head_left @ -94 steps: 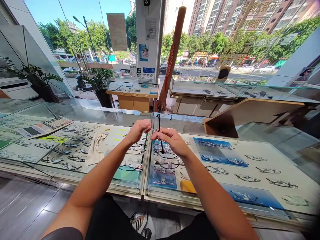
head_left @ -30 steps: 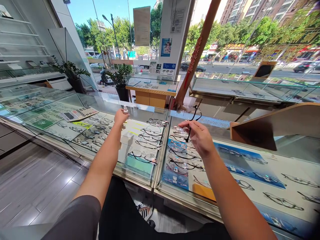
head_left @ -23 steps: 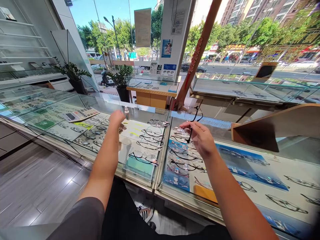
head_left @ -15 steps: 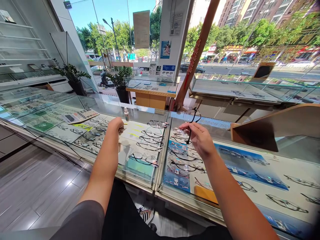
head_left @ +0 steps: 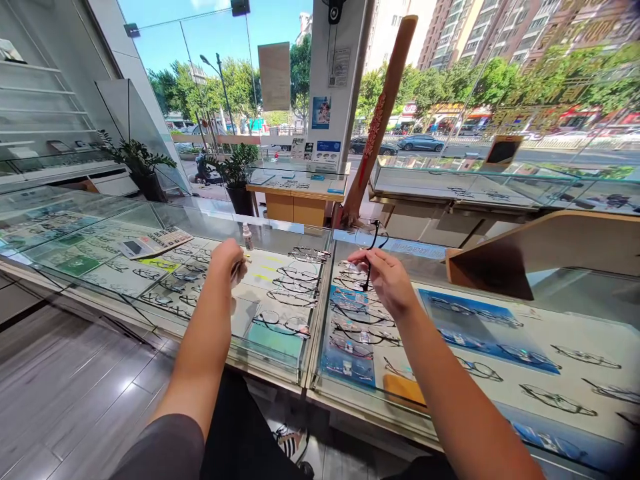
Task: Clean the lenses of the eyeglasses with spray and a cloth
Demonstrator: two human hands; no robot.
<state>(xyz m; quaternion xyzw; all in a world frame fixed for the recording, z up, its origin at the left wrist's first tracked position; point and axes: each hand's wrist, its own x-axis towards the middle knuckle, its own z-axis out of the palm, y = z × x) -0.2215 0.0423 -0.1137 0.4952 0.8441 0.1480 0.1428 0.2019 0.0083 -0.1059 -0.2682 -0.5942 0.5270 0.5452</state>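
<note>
My right hand (head_left: 386,279) is raised over the glass display counter (head_left: 280,230) and pinches a pair of black-framed glasses (head_left: 371,245) by one temple; the lenses point away from me. My left hand (head_left: 227,257) is closed just above the counter, left of centre. Its fingers grip what looks like a pale cloth (head_left: 241,312) that lies on the glass below it. A small white spray bottle (head_left: 247,236) stands on the counter just beyond the left hand, untouched.
Several rows of glasses lie inside the case under the glass. A calculator (head_left: 155,241) rests on the counter at the left, a slanted wooden stand (head_left: 525,257) at the right. Potted plants (head_left: 235,167), a tall brown roll (head_left: 377,113) and further display counters stand behind.
My left hand let go of the glasses, set the spray bottle down on the counter and came back to close over the cloth. My right hand keeps the glasses, now slightly lower.
</note>
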